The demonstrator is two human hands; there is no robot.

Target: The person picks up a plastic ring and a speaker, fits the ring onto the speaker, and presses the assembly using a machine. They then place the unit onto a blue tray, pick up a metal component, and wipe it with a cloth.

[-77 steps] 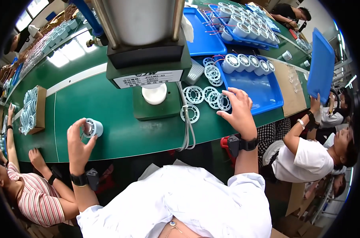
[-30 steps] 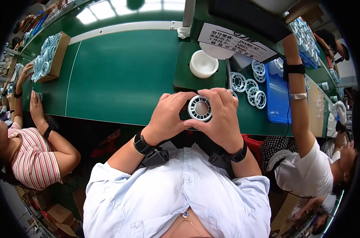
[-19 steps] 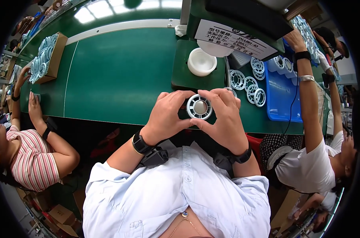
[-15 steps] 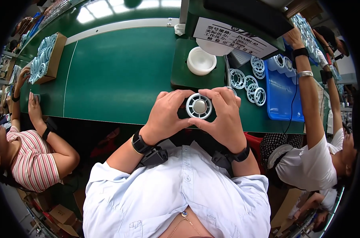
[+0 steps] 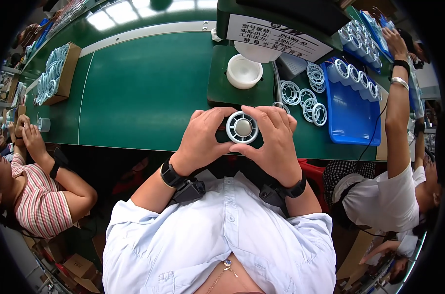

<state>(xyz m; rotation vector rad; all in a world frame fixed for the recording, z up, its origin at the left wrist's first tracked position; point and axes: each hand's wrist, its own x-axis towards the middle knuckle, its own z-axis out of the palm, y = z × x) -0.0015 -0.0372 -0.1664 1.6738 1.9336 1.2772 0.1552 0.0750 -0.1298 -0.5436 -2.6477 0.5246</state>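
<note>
Between my two hands is a round white plastic part (image 5: pixel 242 128), with a spoked outer ring and a plain greyish disc at its centre. My left hand (image 5: pixel 205 139) grips its left side, fingertips at the upper rim and thumb at the lower. On the opposite side my right hand (image 5: pixel 271 139) pinches it the same way. The part is held above the table's near edge, facing up. Beyond my hands, a white round cup-shaped holder (image 5: pixel 244 72) sits on the green base of a press (image 5: pixel 281 36). The part's underside is hidden.
Several loose pale-blue spoked rings (image 5: pixel 308 100) lie right of the press. A blue tray (image 5: pixel 352 120) holds several white cylinders along its far side. A cardboard box (image 5: pixel 68 73) of rings stands at the far left. Co-workers sit on both sides, one arm reaching far right.
My hands still hold the part, almost unmoved. At right, the co-worker's arm has swung outward, uncovering more cylinders. At left, the co-worker's hands have come together, and a small pale cup shows beside them.
</note>
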